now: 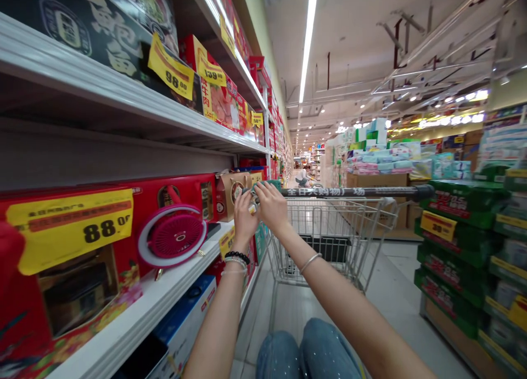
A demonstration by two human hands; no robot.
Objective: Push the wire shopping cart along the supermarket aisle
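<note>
Both hands meet at the left end of the shopping cart's dark handle [354, 192]. My left hand [246, 219] wears a black beaded bracelet and a clear one at the wrist; its fingers are closed. My right hand [270, 204], with a thin bangle on the wrist, lies against it, fingers curled over and closed. A small pale bit shows between the two hands, too small to name. The wire shopping cart [325, 231] stands just ahead. A pink round fan [178, 236] with a white ring stands on the shelf left of my hands.
On the left, a white shelf [164, 291] carries red gift boxes with yellow price tags [78, 228]. A brown gift box [230, 190] sits close beside my hands. Stacked green cartons [453, 253] stand to the right. A person [303, 177] is far down the aisle.
</note>
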